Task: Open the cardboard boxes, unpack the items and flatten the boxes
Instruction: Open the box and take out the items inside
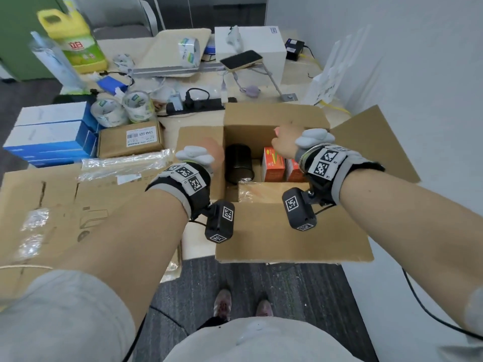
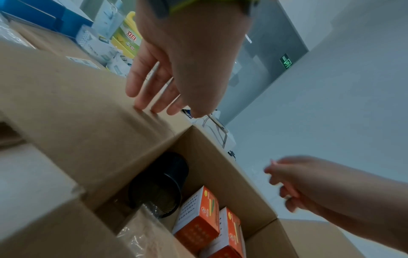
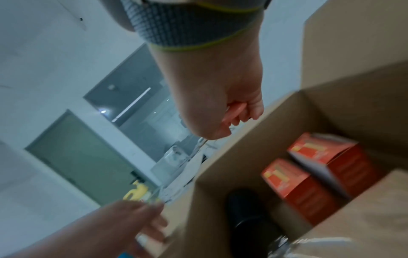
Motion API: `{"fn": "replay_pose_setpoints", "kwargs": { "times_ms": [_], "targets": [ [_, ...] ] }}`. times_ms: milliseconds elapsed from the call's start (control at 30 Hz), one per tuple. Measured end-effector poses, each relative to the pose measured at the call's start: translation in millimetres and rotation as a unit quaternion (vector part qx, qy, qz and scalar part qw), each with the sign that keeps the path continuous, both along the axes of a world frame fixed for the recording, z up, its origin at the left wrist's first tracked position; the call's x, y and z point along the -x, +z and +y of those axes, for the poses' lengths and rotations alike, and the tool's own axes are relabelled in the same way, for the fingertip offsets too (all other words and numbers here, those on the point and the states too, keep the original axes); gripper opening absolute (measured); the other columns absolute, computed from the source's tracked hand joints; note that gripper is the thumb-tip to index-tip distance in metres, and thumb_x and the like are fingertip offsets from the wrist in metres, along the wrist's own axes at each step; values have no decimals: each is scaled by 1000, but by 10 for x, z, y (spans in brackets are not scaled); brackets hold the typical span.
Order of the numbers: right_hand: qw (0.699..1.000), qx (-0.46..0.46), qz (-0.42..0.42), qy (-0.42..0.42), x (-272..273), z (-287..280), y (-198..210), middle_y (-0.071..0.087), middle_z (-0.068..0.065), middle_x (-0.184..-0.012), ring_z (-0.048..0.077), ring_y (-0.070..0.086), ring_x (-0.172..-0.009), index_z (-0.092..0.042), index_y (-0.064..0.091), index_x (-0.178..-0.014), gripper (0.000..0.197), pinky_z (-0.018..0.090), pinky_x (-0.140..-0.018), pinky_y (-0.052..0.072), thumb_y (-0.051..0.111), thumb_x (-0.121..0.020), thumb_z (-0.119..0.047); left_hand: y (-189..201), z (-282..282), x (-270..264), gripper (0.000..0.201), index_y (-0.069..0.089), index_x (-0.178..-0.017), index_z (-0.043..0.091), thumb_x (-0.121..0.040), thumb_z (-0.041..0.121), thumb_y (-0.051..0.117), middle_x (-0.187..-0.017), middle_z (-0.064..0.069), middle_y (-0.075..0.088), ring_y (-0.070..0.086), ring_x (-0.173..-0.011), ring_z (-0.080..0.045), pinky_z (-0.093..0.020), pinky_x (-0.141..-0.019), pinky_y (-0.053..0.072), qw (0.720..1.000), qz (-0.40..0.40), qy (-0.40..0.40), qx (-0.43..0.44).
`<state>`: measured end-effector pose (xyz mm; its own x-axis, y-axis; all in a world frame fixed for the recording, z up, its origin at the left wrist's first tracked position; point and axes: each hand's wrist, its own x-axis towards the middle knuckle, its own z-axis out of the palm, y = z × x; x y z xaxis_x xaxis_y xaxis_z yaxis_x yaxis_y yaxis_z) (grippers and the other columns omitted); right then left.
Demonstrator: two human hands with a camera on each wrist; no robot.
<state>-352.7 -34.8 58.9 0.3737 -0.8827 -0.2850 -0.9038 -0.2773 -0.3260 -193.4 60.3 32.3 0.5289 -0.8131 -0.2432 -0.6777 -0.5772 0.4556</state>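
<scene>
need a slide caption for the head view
Both hands hover over an open cardboard box holding a black mesh cup and two orange cartons.

grey sleeves (image 1: 65, 309), blk/grey wrist straps (image 1: 188, 178) w/ square-code tags, blk cams (image 1: 219, 222)

A pale wall (image 1: 392, 61) stands on the right, and dark grey carpet (image 1: 261, 280) covers the floor. A light table (image 1: 198, 246) fills the middle. A green panel (image 1: 15, 35) stands far left. A grey door (image 3: 81, 157) and a glass partition (image 3: 143, 104) sit in the white wall beyond.
</scene>
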Motion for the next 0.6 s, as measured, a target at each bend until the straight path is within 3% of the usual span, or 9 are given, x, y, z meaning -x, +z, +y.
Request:
{"fn": "replay_pose_setpoints", "kwargs": {
  "times_ms": [67, 100, 167, 233, 333, 400, 433, 500, 600],
  "targets": [
    [999, -6, -20, 29, -362, 138, -11, 50, 5, -84, 28, 51, -94, -13, 37, -68, 32, 29, -73, 32, 42, -99, -18, -23, 43, -123, 42, 26, -62, 25, -104, 26, 33, -65, 6, 30, 34, -59, -14, -16, -50, 22, 1000, 21, -12, 19],
    [998, 5, -34, 55, -555, 238, 2, 40, -1, -72, 25, 48, -87, -18, 29, -64, 38, 28, -69, 30, 44, -99, -23, -16, 87, -201, 41, 28, -63, 26, -104, 27, 31, -65, 6, 32, 39, -68, -20, -17, -51, 23, 999, 19, -23, 27],
    [993, 9, -59, 105, -803, 361, 13, 36, -7, -68, 19, 43, -82, -26, 29, -63, 39, 24, -56, 30, 52, -95, -29, -5, 95, -253, 38, 42, -70, 26, -105, 29, 29, -71, 0, 44, 47, -85, -26, -21, -58, 32, 998, 28, -33, 56],
    [990, -2, -63, 130, -922, 458, 54, 42, -5, -70, 18, 44, -78, -27, 33, -63, 36, 16, -51, 27, 56, -91, -21, 29, 109, -239, 36, 58, -86, 19, -106, 28, 28, -85, -7, 55, 52, -92, -24, -25, -76, 32, 994, 34, -37, 100],
    [988, -24, -58, 144, -1240, 605, 81, 40, 0, -63, 17, 47, -63, -18, 37, -60, 35, 18, -47, 26, 49, -92, -8, 20, 231, -456, 38, 60, -95, 9, -106, 28, 28, -88, -10, 56, 51, -89, -22, -25, -74, 27, 995, 15, -27, 91],
    [985, -33, -63, 159, -1312, 645, 67, 54, 9, -72, 8, 59, -72, -6, 54, -69, 22, 12, -57, 34, 52, -91, -7, -17, 266, -573, 36, 59, -111, 4, -104, 28, 33, -105, -17, 62, 57, -101, -32, -33, -81, 38, 997, 2, -17, 69],
    [983, -22, -69, 171, -1328, 631, 10, 61, 15, -89, 10, 62, -87, -1, 63, -87, 11, 14, -68, 38, 56, -90, -10, -13, 289, -633, 34, 58, -113, 4, -103, 27, 35, -106, -17, 62, 58, -104, -34, -36, -83, 42, 998, 2, -4, 70],
    [981, -5, -55, 186, -1358, 634, -82, 59, 13, -120, 25, 56, -112, -4, 57, -121, 39, 26, -85, 39, 64, -89, -26, -42, 310, -786, 27, 60, -111, 5, -101, 20, 40, -100, -12, 58, 59, -104, -32, -34, -81, 42, 998, 6, 12, 59],
    [981, 3, 13, 195, -1368, 616, -222, 42, 10, -142, 26, 46, -125, -10, 41, -140, 63, 28, -94, 34, 60, -90, -44, -217, 444, -1096, 24, 65, -110, 7, -95, 6, 47, -113, -9, 60, 60, -106, -28, -18, -69, 39, 1000, 11, 19, 18]
  ]
}}
